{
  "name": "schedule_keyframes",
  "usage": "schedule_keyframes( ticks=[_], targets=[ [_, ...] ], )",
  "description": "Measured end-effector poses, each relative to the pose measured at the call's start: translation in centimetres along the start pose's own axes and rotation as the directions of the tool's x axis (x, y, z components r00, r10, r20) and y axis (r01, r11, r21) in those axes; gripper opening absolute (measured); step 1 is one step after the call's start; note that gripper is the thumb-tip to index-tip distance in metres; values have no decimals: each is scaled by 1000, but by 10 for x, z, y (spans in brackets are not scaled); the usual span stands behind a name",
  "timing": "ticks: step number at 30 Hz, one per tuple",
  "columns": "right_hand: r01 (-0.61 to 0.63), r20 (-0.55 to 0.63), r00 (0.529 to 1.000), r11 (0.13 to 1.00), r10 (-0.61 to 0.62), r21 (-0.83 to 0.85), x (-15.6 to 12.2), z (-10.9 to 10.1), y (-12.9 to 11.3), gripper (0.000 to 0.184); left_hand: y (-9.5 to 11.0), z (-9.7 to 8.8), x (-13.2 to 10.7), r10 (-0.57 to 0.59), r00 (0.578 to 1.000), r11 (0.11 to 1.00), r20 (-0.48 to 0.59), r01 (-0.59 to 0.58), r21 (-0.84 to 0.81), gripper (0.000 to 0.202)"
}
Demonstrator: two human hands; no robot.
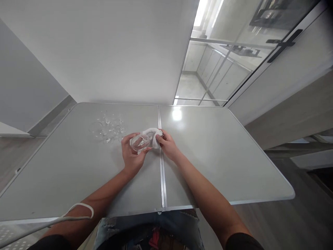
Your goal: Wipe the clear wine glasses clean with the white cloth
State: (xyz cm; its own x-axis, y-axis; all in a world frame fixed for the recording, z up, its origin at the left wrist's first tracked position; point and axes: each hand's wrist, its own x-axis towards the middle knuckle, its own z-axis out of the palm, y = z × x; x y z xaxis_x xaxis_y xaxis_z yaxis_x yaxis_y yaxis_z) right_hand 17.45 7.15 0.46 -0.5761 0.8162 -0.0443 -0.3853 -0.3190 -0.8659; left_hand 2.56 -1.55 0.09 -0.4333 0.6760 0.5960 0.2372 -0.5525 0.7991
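In the head view, a white cable (75, 217) crosses at the lower left, nearer the body than the left fingers. Beyond those fingers, to their left, a cluster of clear glassware (108, 129) rests on the table (205, 156). The left hand (132, 155) has its fingers curved around a clear glass (140, 142), held between thumb and fingertips. Just right of those fingers, a white cloth (153, 130) curls at the glass's right end, pinched by the right hand (169, 146). Well beyond the right fingers stands a glazed door (229, 66).
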Motion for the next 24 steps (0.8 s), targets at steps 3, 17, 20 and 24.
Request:
schedule_keyframes(
  ticks=[3, 17, 20, 24],
  targets=[
    [-2, -43, 999, 1000, 1, -29, 1, -5, -4, 41, 1, -1, 4, -4, 1000, 1000, -15, 4, -12, 73],
    [-41, -76, 996, 999, 41, 1, -3, -1, -19, 31, -1, -2, 6, -36, 999, 999, 6, 36, -19, 76],
    [-89, -88, 992, 996, 86, -26, -2, -2, -17, 31, -2, -1, 6, -20, 999, 1000, 33, 20, -10, 74],
    [-193, -89, 979, 971, 182, -140, -2, -5, -14, 24, 0, 0, 8, -38, 999, 999, -34, 39, 25, 75]
  ],
)
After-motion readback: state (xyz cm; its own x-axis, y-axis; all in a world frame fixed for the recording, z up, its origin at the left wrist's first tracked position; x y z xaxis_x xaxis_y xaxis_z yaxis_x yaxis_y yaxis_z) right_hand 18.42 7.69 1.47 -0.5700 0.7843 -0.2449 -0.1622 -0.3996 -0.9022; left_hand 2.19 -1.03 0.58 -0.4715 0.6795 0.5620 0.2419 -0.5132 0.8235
